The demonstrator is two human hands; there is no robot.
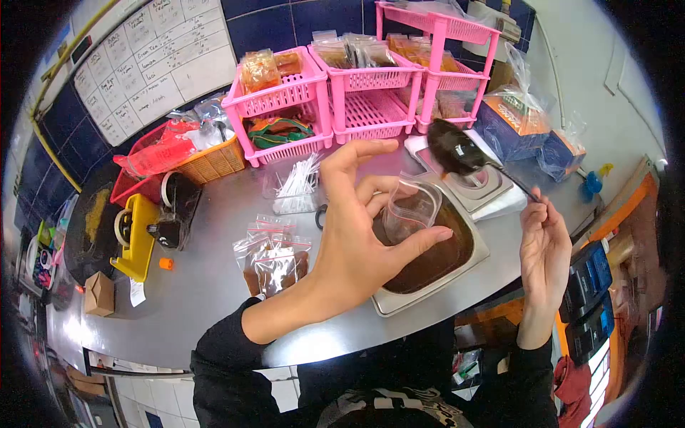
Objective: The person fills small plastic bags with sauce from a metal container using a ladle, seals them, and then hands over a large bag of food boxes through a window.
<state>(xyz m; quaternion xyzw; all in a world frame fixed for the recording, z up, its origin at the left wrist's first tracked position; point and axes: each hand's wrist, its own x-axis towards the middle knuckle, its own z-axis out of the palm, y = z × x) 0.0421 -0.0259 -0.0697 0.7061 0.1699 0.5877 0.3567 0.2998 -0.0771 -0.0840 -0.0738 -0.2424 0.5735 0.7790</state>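
Note:
My left hand [357, 235] is closed on a small clear zip bag [412, 210], its mouth spread apart by the fingers. No filling can be made out in the bag. Behind and below it is a steel pan [467, 260] of dark brown sauce [432, 267]. My right hand [544, 250] pinches the handle of a dark spoon [457, 146]. Its bowl, coated with glossy dark sauce, is raised beyond the pan, in front of a flat device with a steel plate [479, 187]. Several filled zip bags [275, 264] lie in a pile left of my left hand.
Pink stacked racks [378, 114] with bagged goods stand at the back. Also on the steel table [207, 299] are a tub of white sticks [296, 185], a yellow tape dispenser [139, 246], an orange basket [214, 160] and blue boxes [510, 128].

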